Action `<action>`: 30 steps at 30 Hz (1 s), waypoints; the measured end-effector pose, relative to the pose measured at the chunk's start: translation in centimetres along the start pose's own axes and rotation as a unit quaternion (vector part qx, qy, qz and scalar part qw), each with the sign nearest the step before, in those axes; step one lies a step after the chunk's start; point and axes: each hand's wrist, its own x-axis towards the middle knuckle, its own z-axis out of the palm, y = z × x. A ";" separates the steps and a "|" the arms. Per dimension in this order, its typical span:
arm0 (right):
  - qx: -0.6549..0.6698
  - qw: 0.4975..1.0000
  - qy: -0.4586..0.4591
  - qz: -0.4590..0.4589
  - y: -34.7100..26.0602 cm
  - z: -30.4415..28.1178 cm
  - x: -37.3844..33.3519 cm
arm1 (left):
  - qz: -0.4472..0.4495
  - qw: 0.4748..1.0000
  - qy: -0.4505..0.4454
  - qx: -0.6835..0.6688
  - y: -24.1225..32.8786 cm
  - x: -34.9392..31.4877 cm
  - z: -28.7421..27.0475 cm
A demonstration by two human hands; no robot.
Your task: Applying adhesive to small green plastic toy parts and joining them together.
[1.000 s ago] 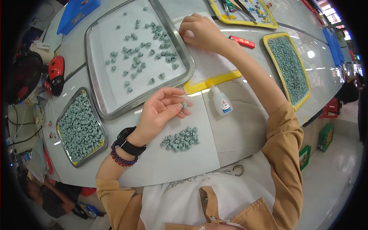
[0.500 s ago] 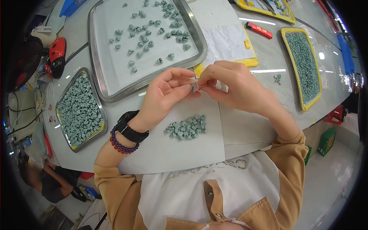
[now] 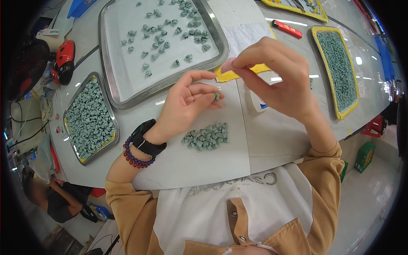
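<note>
The left hand [image 3: 182, 106] pinches one small grey-green lump [image 3: 217, 96] over the white table [image 3: 212, 168]; the right hand's [image 3: 276, 76] fingertips meet, contents unclear. Tray-scattered lumps [image 3: 159, 40] look finished; the heap [image 3: 207, 137] seems left.

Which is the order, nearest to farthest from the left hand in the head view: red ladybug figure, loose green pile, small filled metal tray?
1. Loose green pile: just below the left hand in the picture.
2. Small filled metal tray: to the hand's left.
3. Red ladybug figure: far left, above that tray in the picture.
</note>
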 end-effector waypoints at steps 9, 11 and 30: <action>0.028 0.992 -0.115 0.053 0.7 0.7 -1.6 | -0.014 0.999 0.013 -0.044 0.4 0.4 -0.3; 0.037 0.989 -0.126 0.066 0.9 1.7 -1.8 | -0.001 0.999 -0.003 -0.051 0.2 0.4 -0.1; -0.338 0.938 0.078 0.006 7.6 -1.2 -0.9 | -0.002 0.999 0.006 0.039 0.0 0.5 -0.1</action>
